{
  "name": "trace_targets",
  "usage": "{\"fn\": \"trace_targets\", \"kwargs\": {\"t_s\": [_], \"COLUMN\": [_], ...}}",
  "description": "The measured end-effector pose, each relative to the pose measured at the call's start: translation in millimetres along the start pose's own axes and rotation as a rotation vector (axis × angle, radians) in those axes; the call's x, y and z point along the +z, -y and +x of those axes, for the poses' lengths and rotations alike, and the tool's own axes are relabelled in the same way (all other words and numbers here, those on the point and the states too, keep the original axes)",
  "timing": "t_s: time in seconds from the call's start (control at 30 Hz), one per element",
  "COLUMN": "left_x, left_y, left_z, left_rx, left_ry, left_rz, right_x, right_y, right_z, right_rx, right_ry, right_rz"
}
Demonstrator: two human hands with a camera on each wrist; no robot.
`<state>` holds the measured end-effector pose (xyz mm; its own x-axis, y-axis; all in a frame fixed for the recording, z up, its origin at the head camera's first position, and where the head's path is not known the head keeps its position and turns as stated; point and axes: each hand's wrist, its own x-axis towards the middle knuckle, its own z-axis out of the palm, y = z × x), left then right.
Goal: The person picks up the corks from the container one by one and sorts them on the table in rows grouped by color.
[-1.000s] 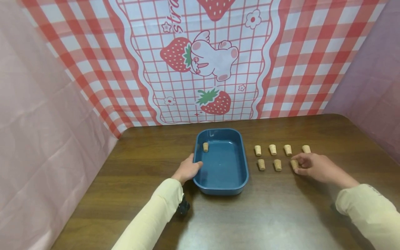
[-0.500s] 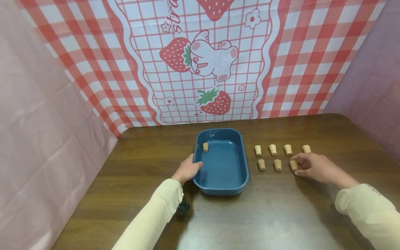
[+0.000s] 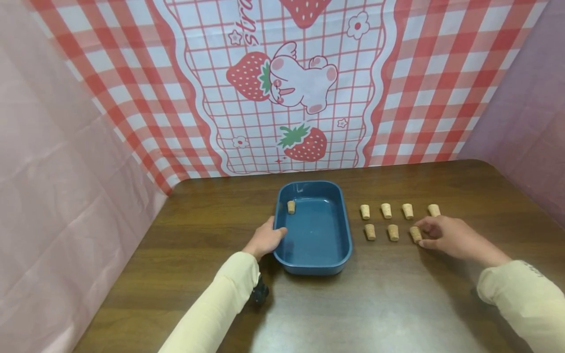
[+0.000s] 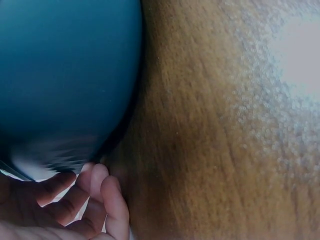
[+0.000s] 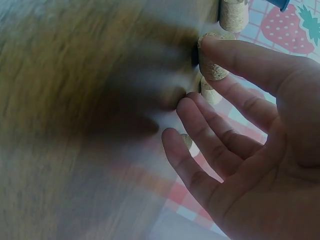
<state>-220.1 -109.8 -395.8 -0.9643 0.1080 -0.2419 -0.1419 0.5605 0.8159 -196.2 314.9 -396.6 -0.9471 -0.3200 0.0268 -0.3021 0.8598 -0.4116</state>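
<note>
In the head view a blue tray [image 3: 311,270] stands mid-table with one cork stopper [image 3: 291,207] inside. My left hand [image 3: 266,239] grips the tray's left side, thumb over the rim and fingers outside; the left wrist view shows those fingers [image 4: 114,202] against the outer wall. At the right, several cork stoppers stand in two rows. My right hand [image 3: 450,237] is at the right end of the front row, thumb and index finger pinching the end cork stopper [image 3: 415,235] at table level. The right wrist view shows this cork [image 5: 215,62] between them, other fingers spread.
The back row ends with a cork stopper [image 3: 434,210] just beyond my right hand; another cork [image 3: 393,233] stands left of the pinched one. A wooden table [image 3: 375,309] carries everything. Behind it hangs a red-and-white strawberry cloth [image 3: 304,88], with a pink cloth [image 3: 75,171] at the left.
My right hand has shifted slightly right at the end cork stopper, and more of that cork shows. The cork itself has barely moved. My left hand stays on the tray.
</note>
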Motion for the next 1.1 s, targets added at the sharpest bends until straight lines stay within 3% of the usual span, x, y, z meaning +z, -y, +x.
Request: {"fn": "trace_targets", "kwargs": {"t_s": [0.2, 0.77, 1.1], "left_x": [0.5, -0.5, -0.2], "left_y": [0.3, 0.2, -1.1], "left_z": [2.0, 0.3, -0.1], "left_rx": [0.014, 0.0, -0.003], "left_ry": [-0.024, -0.003, -0.003], "left_rz": [0.016, 0.009, 0.007], "right_x": [-2.1, -1.2, -20.0], "right_y": [-1.1, 0.8, 23.6], "right_z": [-1.1, -0.3, 4.8], "right_rx": [0.017, 0.01, -0.032], "right_ry": [0.022, 0.025, -0.02], "right_rz": [0.009, 0.005, 0.007]}}
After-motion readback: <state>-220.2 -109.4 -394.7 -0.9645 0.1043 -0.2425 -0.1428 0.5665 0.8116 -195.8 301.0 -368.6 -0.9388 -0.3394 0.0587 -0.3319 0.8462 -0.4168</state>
